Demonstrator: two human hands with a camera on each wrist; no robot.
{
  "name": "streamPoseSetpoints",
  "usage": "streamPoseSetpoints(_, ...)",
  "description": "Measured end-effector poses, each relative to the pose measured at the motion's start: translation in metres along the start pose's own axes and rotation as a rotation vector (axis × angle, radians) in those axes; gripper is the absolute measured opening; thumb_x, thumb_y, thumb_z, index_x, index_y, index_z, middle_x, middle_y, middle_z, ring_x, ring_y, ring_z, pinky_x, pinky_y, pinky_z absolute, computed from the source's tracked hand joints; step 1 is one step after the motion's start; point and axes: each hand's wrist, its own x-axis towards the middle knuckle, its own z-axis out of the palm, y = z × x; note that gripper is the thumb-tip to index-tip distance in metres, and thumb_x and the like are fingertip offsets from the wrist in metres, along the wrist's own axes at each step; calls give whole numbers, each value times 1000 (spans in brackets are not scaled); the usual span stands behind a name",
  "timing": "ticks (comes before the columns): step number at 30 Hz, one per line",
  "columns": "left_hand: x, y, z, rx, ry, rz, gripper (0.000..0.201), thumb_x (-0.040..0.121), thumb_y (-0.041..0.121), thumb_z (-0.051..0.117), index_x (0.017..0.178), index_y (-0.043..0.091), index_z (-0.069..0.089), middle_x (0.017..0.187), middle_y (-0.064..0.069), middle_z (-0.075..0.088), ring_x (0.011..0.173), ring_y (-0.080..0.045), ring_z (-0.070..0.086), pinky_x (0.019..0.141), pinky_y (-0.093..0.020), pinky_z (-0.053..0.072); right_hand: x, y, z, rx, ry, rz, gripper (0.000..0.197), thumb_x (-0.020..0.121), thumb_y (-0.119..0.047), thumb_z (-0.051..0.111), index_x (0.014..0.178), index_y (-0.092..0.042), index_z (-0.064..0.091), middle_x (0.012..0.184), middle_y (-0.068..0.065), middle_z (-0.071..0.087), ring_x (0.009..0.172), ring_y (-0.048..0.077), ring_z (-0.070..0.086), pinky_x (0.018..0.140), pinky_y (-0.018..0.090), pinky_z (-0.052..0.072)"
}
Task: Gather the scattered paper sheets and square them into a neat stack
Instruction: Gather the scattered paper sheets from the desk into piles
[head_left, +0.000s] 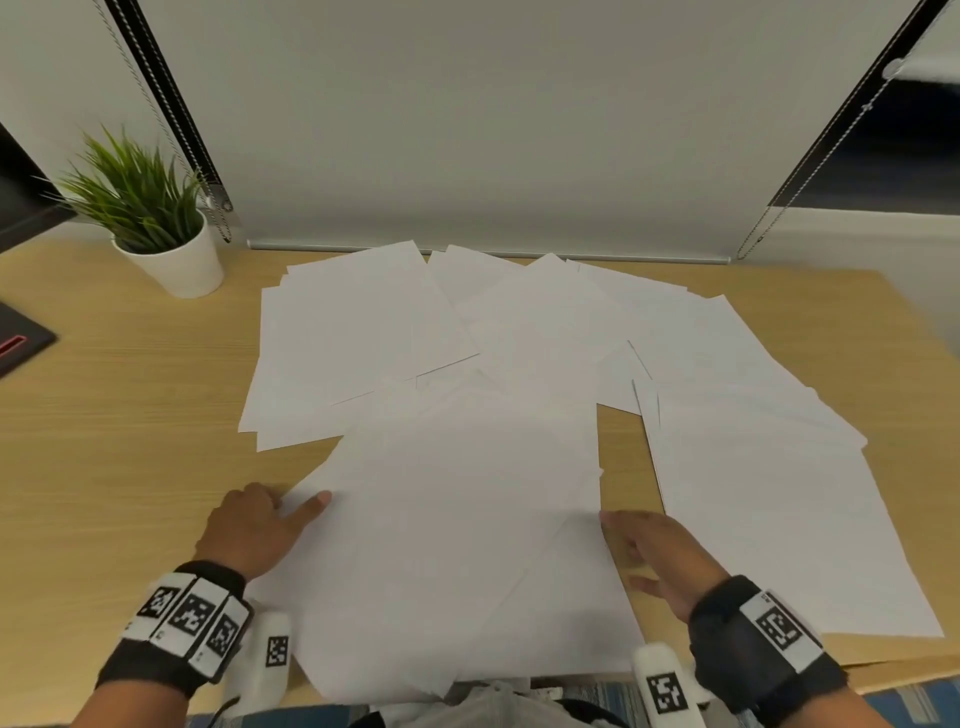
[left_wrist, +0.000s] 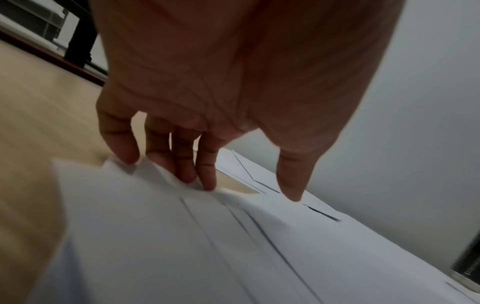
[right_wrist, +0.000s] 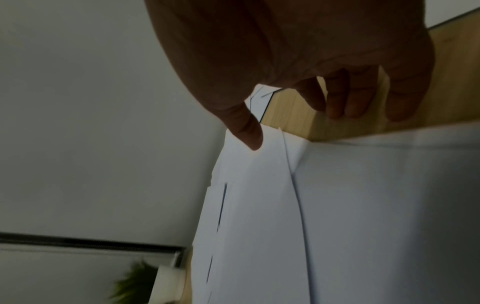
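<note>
White paper sheets (head_left: 467, 519) flanked by left hand (head_left: 249, 530), right hand (head_left: 657, 561); fingers straight, touching edges.

Likely an office: a pale wood-grain worktop (head_left: 130, 415) strewn with plain white paper sheets (head_left: 467, 493), a small potted plant (head_left: 140, 197) at its far left corner, and grey roller blinds (head_left: 493, 130) with bead chains (head_left: 156, 106) behind.

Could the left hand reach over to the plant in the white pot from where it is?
Probably yes. Only bare desk lies between the left hand and the potted plant at the far left; the paper sheets spread off to the right, not in the way.
</note>
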Motion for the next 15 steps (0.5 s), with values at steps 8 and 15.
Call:
streamPoseSetpoints(8,-8,13,7,78,20,41,85,73,72,58,130,9,48,136,-18,40,121,-36,47,102,-45,41,-4,9,-3,-11,-57,23,31,89,-28,61,115,-13,55,108,4,56,107,23,51,91,41,46)
streamPoseSetpoints(15,-15,35,24,55,-148,141,102,59,91,47,118,9,61,117,-9,63,110,-27,56,96,-42,48,-10,5,19,123,-247,93,26,87,-26,62,107,-10,65,103,9,66,103,30,58,90,45,46)
